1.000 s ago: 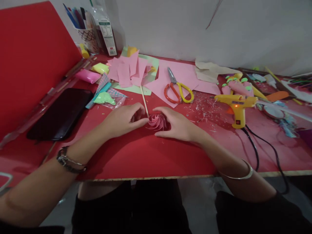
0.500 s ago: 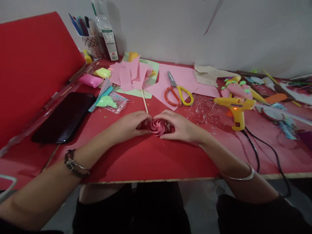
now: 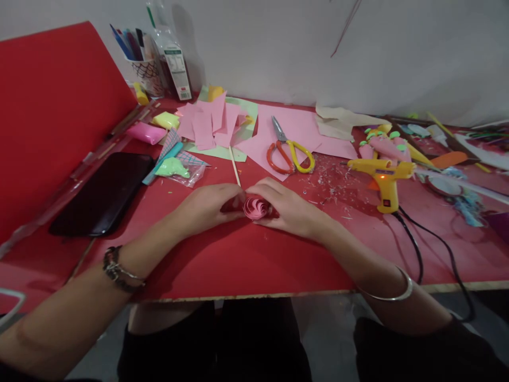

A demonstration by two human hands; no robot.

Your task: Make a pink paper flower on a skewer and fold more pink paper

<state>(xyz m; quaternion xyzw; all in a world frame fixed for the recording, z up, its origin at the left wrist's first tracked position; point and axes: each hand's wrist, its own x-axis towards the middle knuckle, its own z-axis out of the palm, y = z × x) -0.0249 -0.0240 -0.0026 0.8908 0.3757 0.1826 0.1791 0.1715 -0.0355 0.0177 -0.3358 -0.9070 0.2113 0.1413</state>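
Note:
A pink paper flower [image 3: 255,208] with swirled, curved petals is between my two hands, just above the red table [image 3: 254,260]. My left hand [image 3: 218,206] curls around its left side, thumb and fingers closed in on it. From the right, my right hand [image 3: 284,208] grips the flower with thumb below and fingers over the top. Parts of the fingers are hidden behind the petals. Beyond the hands lies a thin wooden stick [image 3: 234,165], its near end close to my left fingers. Scissors [image 3: 289,151] with red and yellow handles rest on pink paper [image 3: 286,119].
A yellow glue gun [image 3: 384,178] with a lit orange light stands at right, its black cable trailing over the front edge. Pink paper strips [image 3: 214,124], a phone [image 3: 105,193], a bag of green clay [image 3: 173,167], a bottle [image 3: 175,69] and a pen cup [image 3: 147,77] are left and behind.
The flower has turned between my fingers, so its petals look more tightly curled. My right hand has shifted slightly left and its fingers have closed in further.

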